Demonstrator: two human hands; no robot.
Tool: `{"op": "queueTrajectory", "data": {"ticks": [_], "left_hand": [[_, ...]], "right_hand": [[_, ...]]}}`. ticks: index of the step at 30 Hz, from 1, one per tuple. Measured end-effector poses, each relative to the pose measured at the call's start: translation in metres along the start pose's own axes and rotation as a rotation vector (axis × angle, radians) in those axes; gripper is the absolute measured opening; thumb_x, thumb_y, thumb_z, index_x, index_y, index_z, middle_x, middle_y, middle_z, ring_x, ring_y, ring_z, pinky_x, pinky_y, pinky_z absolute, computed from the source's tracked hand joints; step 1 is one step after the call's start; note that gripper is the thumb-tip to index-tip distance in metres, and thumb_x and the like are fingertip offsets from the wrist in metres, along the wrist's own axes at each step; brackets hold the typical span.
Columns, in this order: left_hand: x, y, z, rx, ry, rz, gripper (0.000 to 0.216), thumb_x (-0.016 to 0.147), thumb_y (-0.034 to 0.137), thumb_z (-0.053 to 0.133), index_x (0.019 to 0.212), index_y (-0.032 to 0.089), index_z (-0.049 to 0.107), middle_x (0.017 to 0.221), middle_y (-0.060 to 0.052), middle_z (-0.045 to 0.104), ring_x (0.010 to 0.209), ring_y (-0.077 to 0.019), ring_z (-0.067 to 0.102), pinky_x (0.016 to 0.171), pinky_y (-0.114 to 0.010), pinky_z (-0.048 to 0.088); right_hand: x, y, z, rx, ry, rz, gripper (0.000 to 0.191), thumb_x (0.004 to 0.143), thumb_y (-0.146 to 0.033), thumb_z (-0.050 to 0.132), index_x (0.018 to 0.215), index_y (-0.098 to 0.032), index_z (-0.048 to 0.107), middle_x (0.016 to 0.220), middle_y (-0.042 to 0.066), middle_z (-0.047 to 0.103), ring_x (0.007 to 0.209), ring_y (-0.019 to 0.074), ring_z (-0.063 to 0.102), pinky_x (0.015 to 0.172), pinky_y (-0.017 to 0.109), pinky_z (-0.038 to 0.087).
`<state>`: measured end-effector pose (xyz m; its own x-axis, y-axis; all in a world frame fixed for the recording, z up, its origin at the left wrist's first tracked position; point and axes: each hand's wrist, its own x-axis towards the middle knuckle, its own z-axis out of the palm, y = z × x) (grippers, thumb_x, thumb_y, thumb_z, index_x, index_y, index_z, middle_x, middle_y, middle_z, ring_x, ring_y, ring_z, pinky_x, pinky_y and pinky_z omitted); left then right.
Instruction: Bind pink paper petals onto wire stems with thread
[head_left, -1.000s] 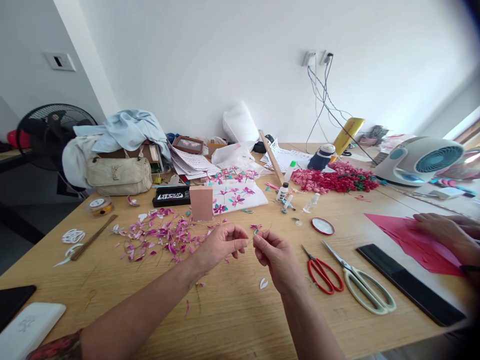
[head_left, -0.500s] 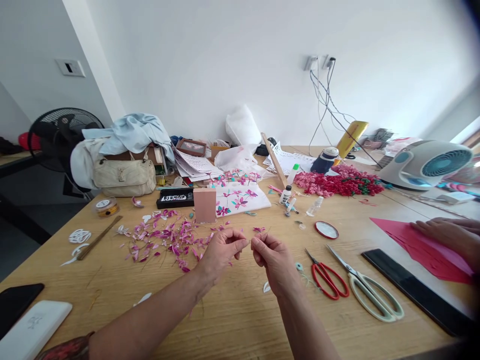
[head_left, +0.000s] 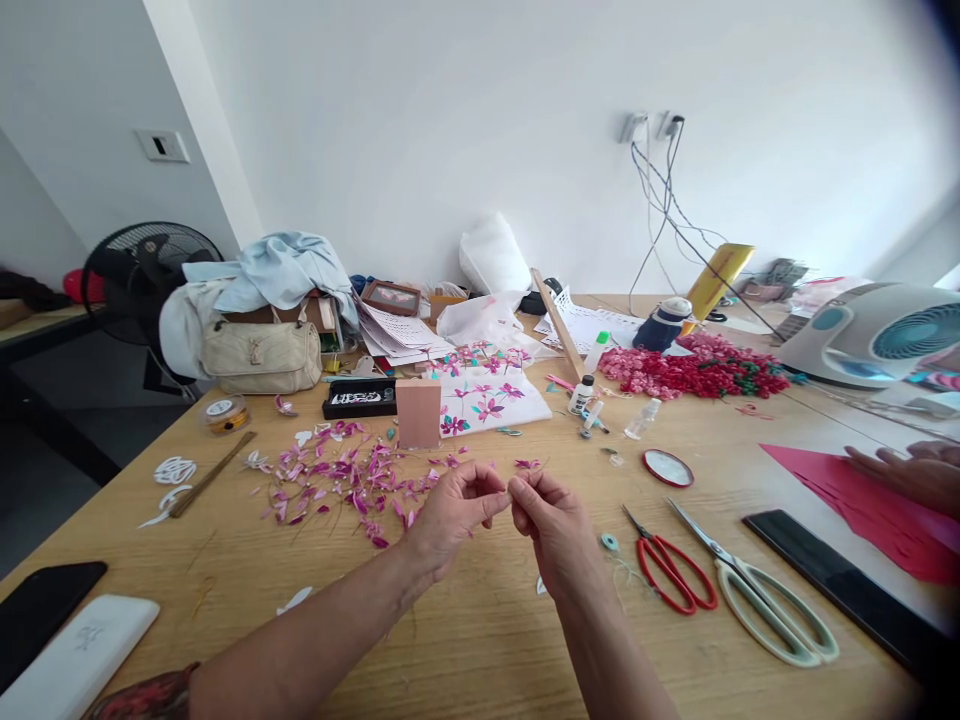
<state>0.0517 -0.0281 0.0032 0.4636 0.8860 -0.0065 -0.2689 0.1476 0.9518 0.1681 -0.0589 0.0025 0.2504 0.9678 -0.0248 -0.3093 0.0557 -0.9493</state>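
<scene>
Both my hands are raised a little above the wooden table, fingertips meeting. My left hand is closed in a pinch. My right hand is also pinched, gripping a small pink paper flower on a thin stem that sticks up just past its fingers. To the left of my hands lie several loose pink petals. Red scissors and larger pale green scissors lie to the right of my right hand.
Another person's hands rest on a red paper sheet at right, beside a black ruler. A heap of red flowers, glue bottles, a bag, papers, a desk fan and a phone crowd the table.
My two hands have drawn closer until the fingertips touch. The view has shifted, so everything on the table appears a little lower and further right.
</scene>
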Motion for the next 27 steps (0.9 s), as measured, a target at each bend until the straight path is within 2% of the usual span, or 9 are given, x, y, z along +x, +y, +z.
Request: {"op": "queueTrajectory", "data": {"ticks": [8, 14, 19, 27], "left_hand": [[-0.004, 0.003, 0.004, -0.259, 0.041, -0.119, 0.019, 0.061, 0.025, 0.071, 0.069, 0.014, 0.058, 0.058, 0.003, 0.051, 0.052, -0.0054, 0.042, 0.050, -0.020, 0.029], [-0.005, 0.001, 0.003, -0.318, 0.098, -0.087, 0.018, 0.062, 0.024, 0.070, 0.068, 0.013, 0.057, 0.059, 0.003, 0.051, 0.053, -0.0057, 0.044, 0.050, -0.020, 0.031], [-0.005, 0.001, 0.003, -0.272, 0.119, -0.043, 0.016, 0.065, 0.023, 0.068, 0.068, 0.013, 0.055, 0.058, 0.003, 0.051, 0.053, -0.0062, 0.044, 0.050, -0.020, 0.032], [-0.002, -0.002, 0.000, -0.070, 0.124, -0.019, 0.017, 0.066, 0.027, 0.066, 0.067, 0.013, 0.056, 0.054, 0.003, 0.050, 0.051, -0.0078, 0.044, 0.049, -0.022, 0.033]], "right_hand": [[0.000, 0.006, 0.005, 0.068, 0.056, -0.048, 0.023, 0.061, -0.035, 0.072, 0.061, -0.017, 0.058, 0.048, -0.006, 0.043, 0.041, 0.0049, 0.031, 0.041, 0.020, 0.021], [0.000, 0.010, 0.008, 0.066, 0.093, -0.074, 0.022, 0.060, -0.033, 0.073, 0.061, -0.016, 0.059, 0.054, -0.004, 0.048, 0.041, 0.0043, 0.032, 0.040, 0.020, 0.021], [-0.001, 0.014, 0.008, 0.055, 0.104, -0.090, 0.021, 0.062, -0.033, 0.071, 0.063, -0.017, 0.059, 0.055, -0.004, 0.048, 0.042, 0.0047, 0.033, 0.041, 0.021, 0.023], [0.000, 0.020, 0.006, -0.011, 0.125, -0.119, 0.020, 0.065, -0.035, 0.069, 0.064, -0.017, 0.059, 0.053, -0.005, 0.046, 0.043, 0.0059, 0.033, 0.042, 0.021, 0.025]]}}
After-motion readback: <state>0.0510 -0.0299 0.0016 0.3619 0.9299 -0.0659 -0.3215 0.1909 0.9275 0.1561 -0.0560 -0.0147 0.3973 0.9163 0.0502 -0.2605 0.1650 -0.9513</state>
